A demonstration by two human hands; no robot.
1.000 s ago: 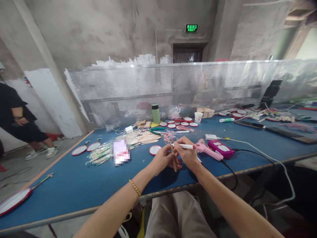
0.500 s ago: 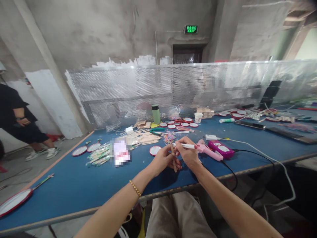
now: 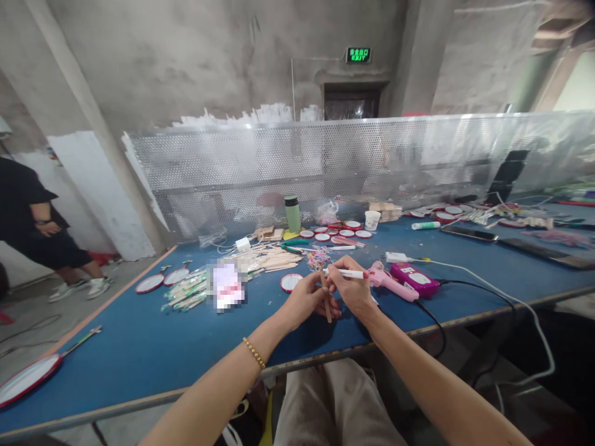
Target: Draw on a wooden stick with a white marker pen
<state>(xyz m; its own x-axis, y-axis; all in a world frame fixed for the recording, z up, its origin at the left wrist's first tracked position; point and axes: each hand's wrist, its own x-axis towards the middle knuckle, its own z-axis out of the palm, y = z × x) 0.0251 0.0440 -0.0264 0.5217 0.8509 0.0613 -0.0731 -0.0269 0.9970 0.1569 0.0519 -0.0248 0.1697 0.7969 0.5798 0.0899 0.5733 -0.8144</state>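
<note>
My left hand (image 3: pixel 307 298) is closed around a flat wooden stick (image 3: pixel 328 308), whose lower end points toward me over the table edge side. Between the fingers of my right hand (image 3: pixel 352 290) is a white marker pen (image 3: pixel 348 273), its tip at the upper part of the stick. Just beyond my left hand lies a small round white disc with a red rim (image 3: pixel 291 283). A heap of colourful thin bands (image 3: pixel 320 256) lies past my fingers. The pink glue gun (image 3: pixel 391 282) rests to the right of my right hand.
Wooden sticks (image 3: pixel 279 258) and wrapped green-and-white sticks (image 3: pixel 188 291) lie left. A purple box (image 3: pixel 414 280) with cables sits right. Behind stand a green bottle (image 3: pixel 292 215), a paper cup (image 3: pixel 372 220) and a perforated metal screen (image 3: pixel 242 167). A person (image 3: pixel 37 217) stands far left.
Both hands stay in nearly the same place, with the marker still at the stick. The person at the far left has shifted very slightly.
</note>
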